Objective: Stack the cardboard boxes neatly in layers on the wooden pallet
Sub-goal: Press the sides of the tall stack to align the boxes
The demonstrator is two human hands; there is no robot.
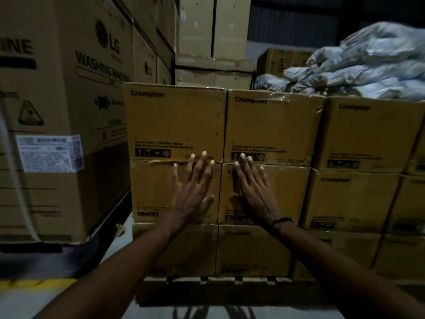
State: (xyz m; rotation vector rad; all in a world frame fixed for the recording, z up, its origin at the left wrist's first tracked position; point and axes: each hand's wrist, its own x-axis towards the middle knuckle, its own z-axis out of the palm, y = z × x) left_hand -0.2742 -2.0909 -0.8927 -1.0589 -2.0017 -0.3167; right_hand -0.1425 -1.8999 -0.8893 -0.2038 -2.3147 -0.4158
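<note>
Brown Crompton cardboard boxes stand three layers high on a wooden pallet (230, 279). My left hand (192, 187) lies flat with spread fingers on the front of the middle-layer left box (151, 189), fingertips reaching the top-layer left box (174, 122). My right hand (251, 186) presses flat on the middle-layer box beside it (287, 192), fingertips touching the lower edge of the top-layer box (273, 127). Neither hand holds anything. More Crompton boxes (368, 134) continue the rows to the right.
A tall LG washing machine carton (59, 111) stands close on the left, with a narrow gap to the stack. Plastic-wrapped bundles (368, 65) are heaped behind the stack at right. More large cartons (213, 38) rise at the back. Grey floor with a yellow line (34, 284) lies in front.
</note>
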